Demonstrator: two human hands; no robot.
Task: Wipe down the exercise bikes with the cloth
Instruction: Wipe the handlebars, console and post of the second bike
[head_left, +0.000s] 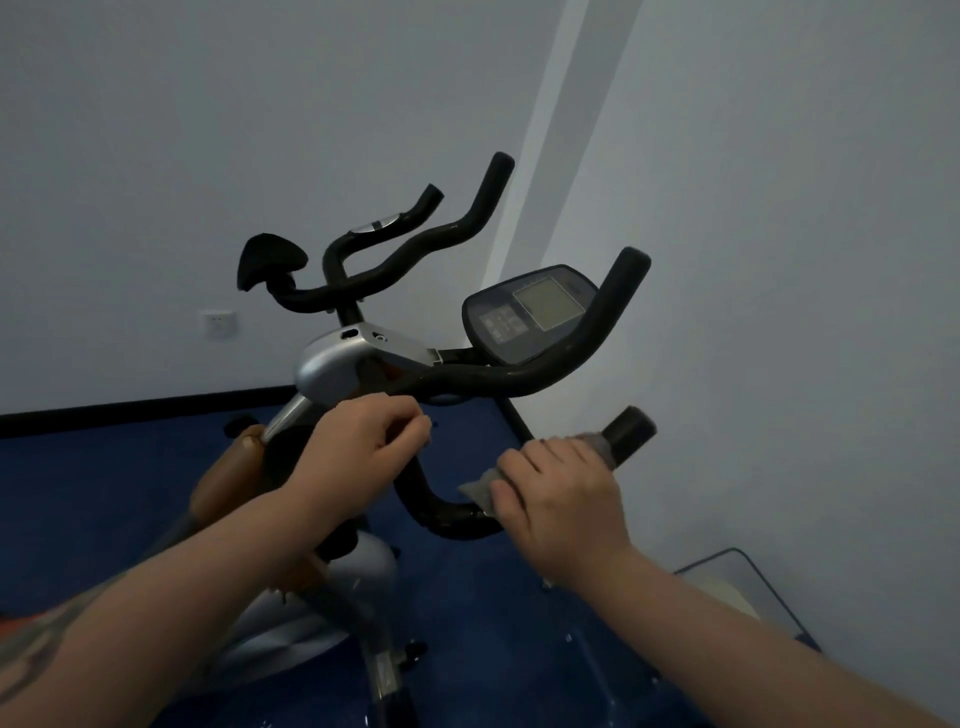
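Right hand (563, 499) reaches in palm-down, fingers wrapped over the cloth (485, 488) on the near bike (363, 364)'s right handlebar (628, 431), while the left hand (358, 441) curls round the bar at the centre (what its fingertips touch is hidden). The cloth mostly vanishes under the hand, grey edges peeking out. Two bikes here, the second bike (395, 249) behind, one console (530, 312).

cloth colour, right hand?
Grey, plain. The cloth is wrapped on the black handlebar under the right hand; head view, the only one.
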